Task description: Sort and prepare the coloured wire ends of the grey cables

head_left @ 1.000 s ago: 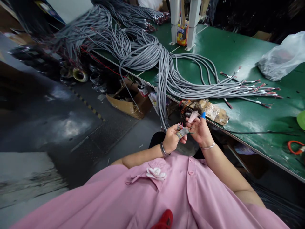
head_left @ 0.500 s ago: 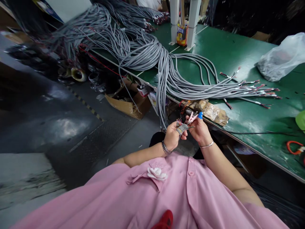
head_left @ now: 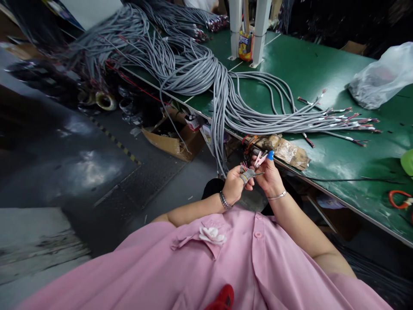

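Note:
My left hand (head_left: 233,186) is closed around the end of a multi-core cable, its thumb covered in grey knit fabric. Several thin coloured wires (head_left: 244,165) fan out above that thumb. A dark wire tip (head_left: 260,173) sticks out to the right of it. Close beside, my right hand (head_left: 271,177), with a blue cover on one fingertip, grips a pink clip (head_left: 260,160) that looks like a clothespin. The two hands nearly touch in front of the bench edge. Fingers hide most of the held cable.
Grey cables (head_left: 206,77) lie in a thick bundle across the green bench (head_left: 342,159), stripped ends to the right. A taped wooden block (head_left: 292,154) sits at the bench edge. Orange-handled tool (head_left: 399,199) and plastic bag (head_left: 380,77) are rightward; a cardboard box (head_left: 174,144) stands below.
My right hand has shifted very slightly left with the pink clip. The dark wire tip now points more plainly to the right. The bench things stay put.

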`<state>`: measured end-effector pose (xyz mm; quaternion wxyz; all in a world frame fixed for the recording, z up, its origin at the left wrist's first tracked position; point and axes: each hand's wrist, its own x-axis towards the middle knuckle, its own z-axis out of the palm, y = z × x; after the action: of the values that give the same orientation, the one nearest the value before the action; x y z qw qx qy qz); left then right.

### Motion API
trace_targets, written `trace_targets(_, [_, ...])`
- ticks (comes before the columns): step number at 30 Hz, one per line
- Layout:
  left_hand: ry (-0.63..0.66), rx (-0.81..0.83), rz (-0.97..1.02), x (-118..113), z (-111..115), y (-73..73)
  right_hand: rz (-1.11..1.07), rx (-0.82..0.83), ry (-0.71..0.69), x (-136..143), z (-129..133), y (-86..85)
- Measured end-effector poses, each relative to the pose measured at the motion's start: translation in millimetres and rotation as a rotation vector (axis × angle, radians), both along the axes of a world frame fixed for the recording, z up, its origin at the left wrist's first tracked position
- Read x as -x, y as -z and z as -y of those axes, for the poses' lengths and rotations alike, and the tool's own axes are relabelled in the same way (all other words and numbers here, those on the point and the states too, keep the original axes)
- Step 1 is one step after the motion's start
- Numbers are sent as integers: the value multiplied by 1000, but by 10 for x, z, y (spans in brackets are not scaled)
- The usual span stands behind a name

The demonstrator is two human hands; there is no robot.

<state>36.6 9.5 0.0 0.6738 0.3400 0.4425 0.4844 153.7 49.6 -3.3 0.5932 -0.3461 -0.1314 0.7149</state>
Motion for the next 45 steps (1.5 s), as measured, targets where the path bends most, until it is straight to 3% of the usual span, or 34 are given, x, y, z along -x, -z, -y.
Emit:
trace_targets(7, [0,-30,16,55,65,16,-32,-5,-80,-106,69,98])
trace_targets(12, [7,-28,-11,91,81,7,24,-27,-142,-168,104,60])
trace_targets(20, [-80,-41,9,44,-4,-39,116,-96,-69,-113,100,23])
trace_targets(36, [-67,-75,-60,2,-52,36,-24,46,94,7,-1,14])
trace_targets(45, [-55,-90,-51,74,47,50,-111,32,-50,-51,98,74])
